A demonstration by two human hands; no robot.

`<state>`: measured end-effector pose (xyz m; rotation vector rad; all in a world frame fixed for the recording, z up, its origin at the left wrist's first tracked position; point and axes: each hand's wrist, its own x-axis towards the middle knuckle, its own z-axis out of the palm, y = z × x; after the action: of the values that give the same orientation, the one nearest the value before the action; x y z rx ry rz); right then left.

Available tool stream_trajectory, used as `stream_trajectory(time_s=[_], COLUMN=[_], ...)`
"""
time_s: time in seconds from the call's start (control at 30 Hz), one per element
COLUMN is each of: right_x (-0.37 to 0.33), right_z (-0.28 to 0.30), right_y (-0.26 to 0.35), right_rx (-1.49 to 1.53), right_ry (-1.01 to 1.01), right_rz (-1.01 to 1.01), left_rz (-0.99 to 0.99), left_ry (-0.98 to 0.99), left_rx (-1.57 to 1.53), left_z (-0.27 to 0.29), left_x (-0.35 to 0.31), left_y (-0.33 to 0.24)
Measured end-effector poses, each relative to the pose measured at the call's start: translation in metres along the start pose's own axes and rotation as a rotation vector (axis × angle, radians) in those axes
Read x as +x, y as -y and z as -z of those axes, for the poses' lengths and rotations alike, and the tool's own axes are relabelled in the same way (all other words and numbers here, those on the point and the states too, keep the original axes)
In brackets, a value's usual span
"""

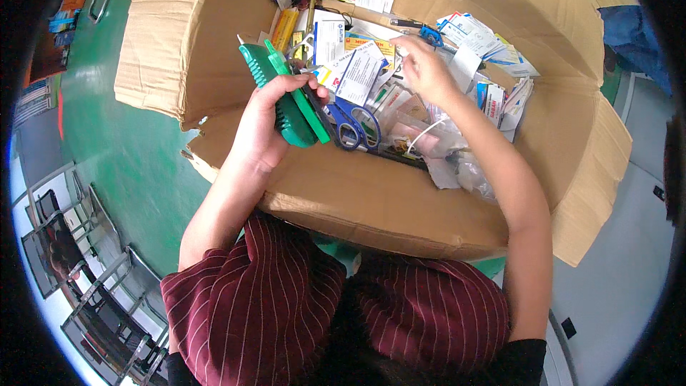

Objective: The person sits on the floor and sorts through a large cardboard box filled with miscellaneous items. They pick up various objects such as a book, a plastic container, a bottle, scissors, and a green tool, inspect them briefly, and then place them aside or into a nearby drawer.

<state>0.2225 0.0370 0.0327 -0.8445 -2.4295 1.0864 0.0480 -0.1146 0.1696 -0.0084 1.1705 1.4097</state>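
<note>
left hand (266, 113) grips green tools (291, 127), long axes slanting, tips up-left; whether right hand (427, 75) grips anything i cannot tell

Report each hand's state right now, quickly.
Left hand: closed, holding green items.
Right hand: over the box's contents, fingers bent; whether it grips anything cannot be told.

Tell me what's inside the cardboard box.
Inside the box: cards, blue scissors and plastic bags, among others. The right hand covers some contents; whatever lies underneath can't be seen.
</note>
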Motion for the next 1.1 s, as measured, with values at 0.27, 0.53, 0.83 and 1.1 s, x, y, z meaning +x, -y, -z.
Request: stream_trajectory(time_s=[0.27,0.53,0.83,1.1], right_x=[-0.002,0.014,-0.019,-0.063], right_z=[0.024,0.031,0.076,0.166], right_y=[-0.058,-0.052,-0.04,0.141], right_rx=[-0.781,-0.799,-0.465,0.707], right_ry=[-0.005,0.178,0.07,-0.526], right_rz=[-0.348,-0.615,-0.691,-0.178], left_rz=[-0.014,0.027,-0.096,-0.088], left_ry=[0.016,0.07,0.153,0.63], left_rx=[0.015,0.085,0.284,0.126], left_z=[0.003,0.006,-0.011,-0.157], left_x=[0.003,0.001,-0.003,-0.038], left_y=[0.004,0.006,0.001,-0.008])
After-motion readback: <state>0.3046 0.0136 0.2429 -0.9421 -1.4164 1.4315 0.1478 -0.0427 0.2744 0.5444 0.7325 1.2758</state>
